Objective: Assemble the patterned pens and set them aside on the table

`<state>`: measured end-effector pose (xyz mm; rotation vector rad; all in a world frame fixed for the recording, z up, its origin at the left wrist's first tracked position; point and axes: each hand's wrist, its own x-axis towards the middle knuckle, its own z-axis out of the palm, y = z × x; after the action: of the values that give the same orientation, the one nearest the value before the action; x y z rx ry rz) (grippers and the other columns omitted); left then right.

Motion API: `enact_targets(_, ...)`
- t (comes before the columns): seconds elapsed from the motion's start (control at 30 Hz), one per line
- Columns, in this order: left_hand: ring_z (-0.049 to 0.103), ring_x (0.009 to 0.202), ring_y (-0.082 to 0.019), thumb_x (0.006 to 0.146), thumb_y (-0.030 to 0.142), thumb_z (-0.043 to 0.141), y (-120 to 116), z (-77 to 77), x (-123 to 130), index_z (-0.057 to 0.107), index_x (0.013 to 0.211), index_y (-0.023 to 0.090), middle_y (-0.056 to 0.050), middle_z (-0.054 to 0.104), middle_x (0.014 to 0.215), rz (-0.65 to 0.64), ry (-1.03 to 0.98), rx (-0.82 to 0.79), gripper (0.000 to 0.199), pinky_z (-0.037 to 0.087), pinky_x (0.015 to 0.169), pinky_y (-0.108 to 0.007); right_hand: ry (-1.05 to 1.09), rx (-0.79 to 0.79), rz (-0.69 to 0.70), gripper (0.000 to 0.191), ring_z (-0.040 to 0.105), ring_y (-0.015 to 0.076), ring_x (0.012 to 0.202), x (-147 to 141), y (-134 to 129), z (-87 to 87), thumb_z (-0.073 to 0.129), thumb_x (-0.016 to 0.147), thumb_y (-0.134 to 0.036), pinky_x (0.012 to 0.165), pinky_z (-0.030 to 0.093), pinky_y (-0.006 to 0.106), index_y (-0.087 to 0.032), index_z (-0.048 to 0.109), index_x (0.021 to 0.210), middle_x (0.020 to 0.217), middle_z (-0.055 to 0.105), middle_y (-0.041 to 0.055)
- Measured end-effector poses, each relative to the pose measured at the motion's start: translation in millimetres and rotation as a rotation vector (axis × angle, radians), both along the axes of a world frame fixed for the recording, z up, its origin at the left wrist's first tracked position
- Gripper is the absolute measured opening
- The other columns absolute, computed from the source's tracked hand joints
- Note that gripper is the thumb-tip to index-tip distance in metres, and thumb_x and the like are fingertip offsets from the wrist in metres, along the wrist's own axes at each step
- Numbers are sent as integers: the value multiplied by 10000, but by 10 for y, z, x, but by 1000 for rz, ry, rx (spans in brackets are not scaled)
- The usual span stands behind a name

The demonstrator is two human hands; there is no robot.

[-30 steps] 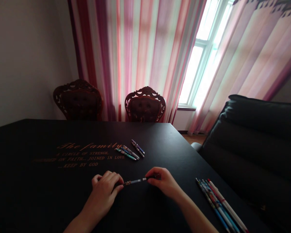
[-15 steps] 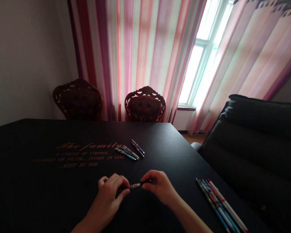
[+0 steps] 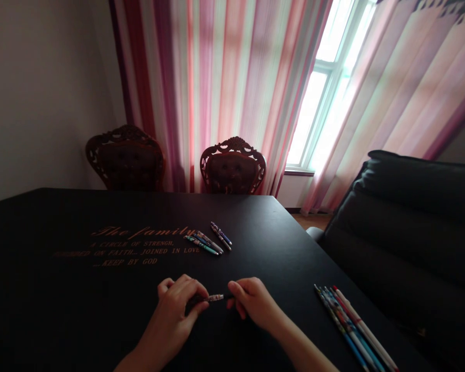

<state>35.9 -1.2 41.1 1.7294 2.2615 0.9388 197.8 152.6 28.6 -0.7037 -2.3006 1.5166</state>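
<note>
A pen is held above or on the table, which of the two cannot be told, with one end pinched between the thumb and fingers of the left hand and the dark opposite end gripped by the thumb and bent fingers of the right hand. Loose pens are found beyond the hands, well apart from a bundle of pens laid near the right edge.
</note>
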Motion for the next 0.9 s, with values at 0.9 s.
enact_targets(0.9, 613, 858, -184, 849, 326, 646, 7, 11, -67, 653, 856, 272, 31, 700, 888, 50, -1, 11, 55, 263, 933, -423, 121, 281, -74, 102, 614, 172, 757, 74, 64, 161, 746, 761, -279, 706, 427, 265, -218, 736, 842, 785, 710, 1)
